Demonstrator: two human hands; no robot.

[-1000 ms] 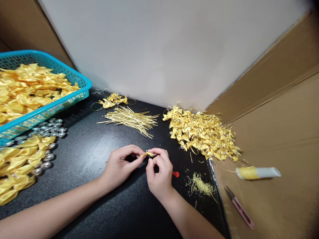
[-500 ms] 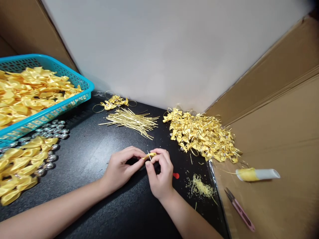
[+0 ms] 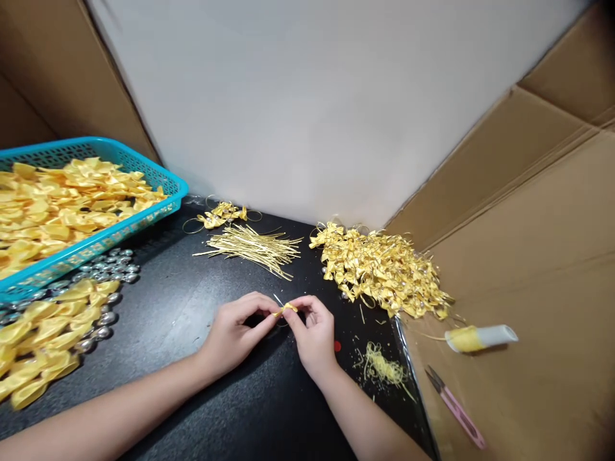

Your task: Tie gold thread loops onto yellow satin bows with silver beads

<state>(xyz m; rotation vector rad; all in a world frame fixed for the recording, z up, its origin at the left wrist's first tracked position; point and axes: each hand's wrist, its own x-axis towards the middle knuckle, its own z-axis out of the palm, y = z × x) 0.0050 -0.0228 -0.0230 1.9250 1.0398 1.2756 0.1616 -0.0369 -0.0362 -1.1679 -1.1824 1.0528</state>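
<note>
Between my two hands is a small yellow ribbon bow (image 3: 289, 308), held just above the black table. My left hand (image 3: 239, 330) pinches its left end between thumb and fingertips. On the other side, my right hand (image 3: 313, 330) presses thumb and index finger on the bow's right part. A thin silvery needle (image 3: 278, 299) sticks out at the upper left of the bow, its other end hidden by the fingers. Beyond the hands lies a bundle of gold twist ties (image 3: 254, 248).
A blue basket (image 3: 185, 187) of yellow bows stands left, with silver beads (image 3: 104, 331) and loose bows (image 3: 52, 333) before it. Finished-looking bows (image 3: 379, 269) pile at right. Thread scraps (image 3: 382, 366), a yellow thread spool (image 3: 466, 339) and pink thread snips (image 3: 456, 408) lie nearer me.
The needle has shifted and now points up and left of the bow. My right thumb and index finger have closed further over the bow. The camera view has tilted slightly.
</note>
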